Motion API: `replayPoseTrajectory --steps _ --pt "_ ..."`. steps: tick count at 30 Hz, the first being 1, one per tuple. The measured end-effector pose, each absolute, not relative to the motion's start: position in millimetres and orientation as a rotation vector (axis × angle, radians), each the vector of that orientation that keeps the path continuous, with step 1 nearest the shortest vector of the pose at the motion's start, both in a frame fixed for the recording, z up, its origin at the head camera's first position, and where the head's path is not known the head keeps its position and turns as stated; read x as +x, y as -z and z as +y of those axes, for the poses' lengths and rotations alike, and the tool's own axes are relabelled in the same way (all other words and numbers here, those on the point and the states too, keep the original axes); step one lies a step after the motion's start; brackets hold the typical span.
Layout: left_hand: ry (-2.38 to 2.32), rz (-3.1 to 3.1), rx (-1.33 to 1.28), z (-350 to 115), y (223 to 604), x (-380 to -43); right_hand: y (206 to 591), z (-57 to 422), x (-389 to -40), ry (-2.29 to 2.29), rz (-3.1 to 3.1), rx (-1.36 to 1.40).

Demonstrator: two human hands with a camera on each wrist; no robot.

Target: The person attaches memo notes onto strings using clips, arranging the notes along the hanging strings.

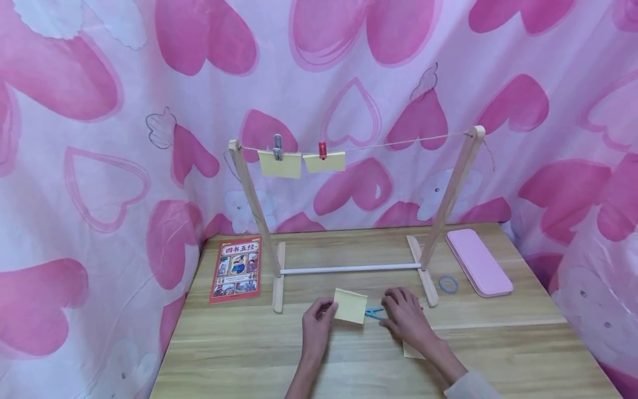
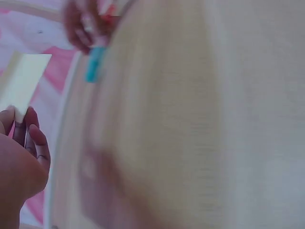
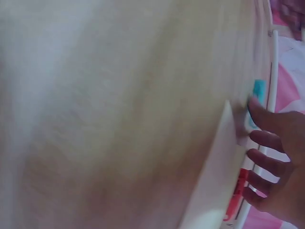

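My left hand (image 1: 317, 327) pinches a folded pale yellow paper note (image 1: 350, 306) by its left edge, above the table. In the left wrist view the same note (image 2: 26, 78) stands up from between thumb and fingers. My right hand (image 1: 406, 316) is over the table, fingers loosely bent and spread. By its thumb is a blue clothespin (image 1: 373, 313); the right wrist view shows the thumb overlapping this clothespin (image 3: 259, 89). A red clip (image 3: 236, 195) lies beneath the other fingers. Another yellow note (image 1: 412, 351) is partly hidden under the right wrist.
A wooden frame (image 1: 453, 194) holds a string, where a grey clip (image 1: 278, 147) and a red clip (image 1: 322, 149) hang two yellow notes. Left stands a red booklet (image 1: 236, 270); right are a tape ring (image 1: 448, 284) and a pink case (image 1: 479, 262). A white rod (image 1: 351, 269) crosses the base.
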State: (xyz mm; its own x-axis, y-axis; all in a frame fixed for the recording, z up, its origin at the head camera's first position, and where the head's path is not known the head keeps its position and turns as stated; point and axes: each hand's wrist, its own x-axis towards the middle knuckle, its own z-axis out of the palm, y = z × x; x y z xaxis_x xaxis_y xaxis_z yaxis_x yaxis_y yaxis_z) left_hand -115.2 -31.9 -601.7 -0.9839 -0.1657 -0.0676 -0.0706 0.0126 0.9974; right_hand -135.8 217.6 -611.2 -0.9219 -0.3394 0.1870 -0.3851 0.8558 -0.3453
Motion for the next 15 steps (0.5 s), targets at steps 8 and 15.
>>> replayPoseTrajectory --steps 8,15 --pt "2.185 -2.129 0.233 -39 558 -132 624 217 -140 -0.612 -2.81 0.611" --pt "2.201 -2.132 0.207 -34 515 -148 618 220 -146 -0.817 -2.765 0.674"
